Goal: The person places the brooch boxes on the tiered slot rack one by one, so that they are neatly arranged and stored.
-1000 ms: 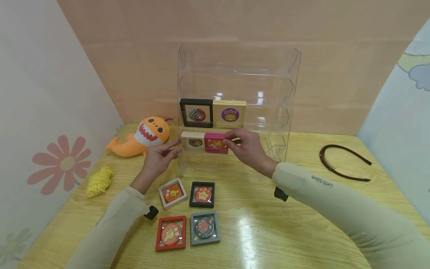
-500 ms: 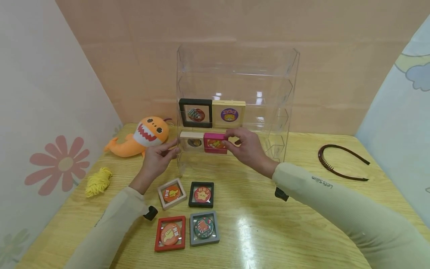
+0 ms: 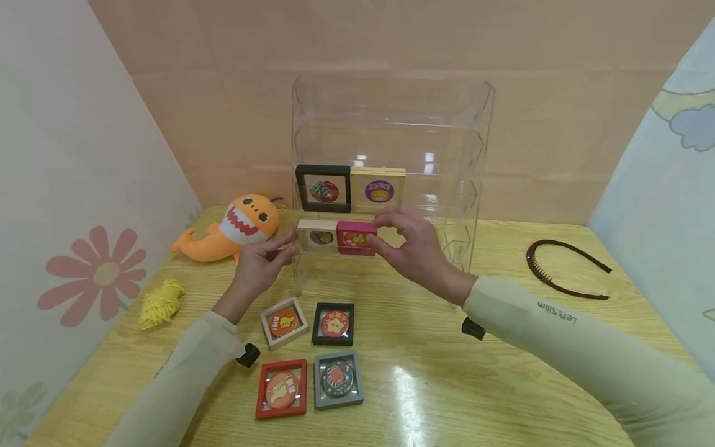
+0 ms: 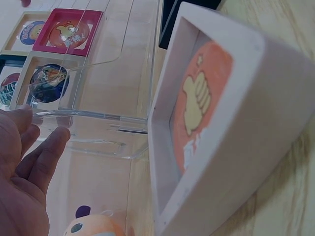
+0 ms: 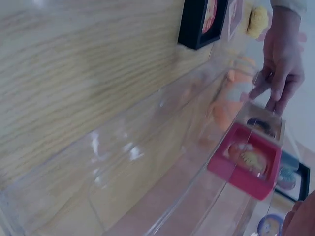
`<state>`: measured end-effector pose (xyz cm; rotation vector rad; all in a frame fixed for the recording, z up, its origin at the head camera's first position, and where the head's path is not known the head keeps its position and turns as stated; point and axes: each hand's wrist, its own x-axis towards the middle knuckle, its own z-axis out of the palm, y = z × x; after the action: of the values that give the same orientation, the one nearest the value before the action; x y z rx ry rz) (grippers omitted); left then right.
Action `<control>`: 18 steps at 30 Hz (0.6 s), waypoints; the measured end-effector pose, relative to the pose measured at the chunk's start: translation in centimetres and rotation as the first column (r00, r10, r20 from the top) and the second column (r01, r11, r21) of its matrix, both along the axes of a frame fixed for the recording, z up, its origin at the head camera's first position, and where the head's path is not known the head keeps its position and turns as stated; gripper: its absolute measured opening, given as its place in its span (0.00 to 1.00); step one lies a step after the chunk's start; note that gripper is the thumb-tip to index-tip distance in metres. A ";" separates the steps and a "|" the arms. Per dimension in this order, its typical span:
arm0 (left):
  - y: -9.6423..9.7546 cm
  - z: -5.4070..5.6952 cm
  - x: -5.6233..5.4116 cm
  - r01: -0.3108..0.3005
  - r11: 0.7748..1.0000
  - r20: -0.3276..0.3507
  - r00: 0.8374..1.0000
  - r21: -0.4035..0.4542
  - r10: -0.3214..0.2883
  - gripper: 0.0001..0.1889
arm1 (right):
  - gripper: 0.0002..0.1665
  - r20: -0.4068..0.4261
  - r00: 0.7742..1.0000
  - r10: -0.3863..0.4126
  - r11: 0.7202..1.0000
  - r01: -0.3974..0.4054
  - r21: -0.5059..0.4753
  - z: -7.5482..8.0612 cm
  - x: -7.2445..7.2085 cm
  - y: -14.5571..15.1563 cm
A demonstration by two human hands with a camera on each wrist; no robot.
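Note:
A clear acrylic tiered rack (image 3: pixel 391 118) stands at the back of the table. My left hand (image 3: pixel 261 266) pinches its left side edge between thumb and fingers, beside the beige frame (image 3: pixel 316 237). Right of that frame, in the same tier, sits a pink frame (image 3: pixel 356 238) with a thumbs-up badge. At the pink frame's right edge is my right hand (image 3: pixel 410 243), thumb and index finger parted; whether they still touch it is hard to tell. Only part of that hand shows in the right wrist view. A black frame (image 3: pixel 323 210) and a cream frame (image 3: pixel 377 171) fill the tier above.
On the table before the rack lie a pale pink frame (image 3: pixel 265 329), a second black frame (image 3: pixel 316 324), a red frame (image 3: pixel 259 391) and a grey frame (image 3: pixel 318 385). An orange shark plush (image 3: pixel 209 246) and yellow yarn (image 3: pixel 161 304) lie left, a brown headband (image 3: pixel 534 261) right.
My right hand has shifted slightly right, and its thumb and index finger have spread wider at the pink frame's edge. The left hand keeps its hold on the rack.

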<state>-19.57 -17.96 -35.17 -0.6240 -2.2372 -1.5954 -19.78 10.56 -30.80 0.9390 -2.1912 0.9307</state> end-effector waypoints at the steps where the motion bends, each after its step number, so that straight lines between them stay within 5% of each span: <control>1: 0.0 0.0 0.0 0.000 1.000 0.000 1.000 -0.001 0.000 0.15 | 0.12 -0.004 1.000 0.015 1.000 -0.015 0.001 0.0 0.4 -0.2; 11: 0.0 -0.1 0.2 0.007 1.000 -0.026 1.000 0.006 -0.007 0.15 | 0.11 0.139 0.974 0.181 0.977 -0.194 0.089 -2.0 4.7 -1.2; 18: 0.0 -0.1 0.1 0.011 1.000 -0.046 0.999 0.012 -0.010 0.15 | 0.23 0.411 0.897 0.162 0.914 -0.293 0.280 -3.5 7.4 -0.8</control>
<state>-19.45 -17.92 -35.31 -0.6635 -2.1928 -1.5831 -12.39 9.71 -34.27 1.2926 -2.6737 0.9233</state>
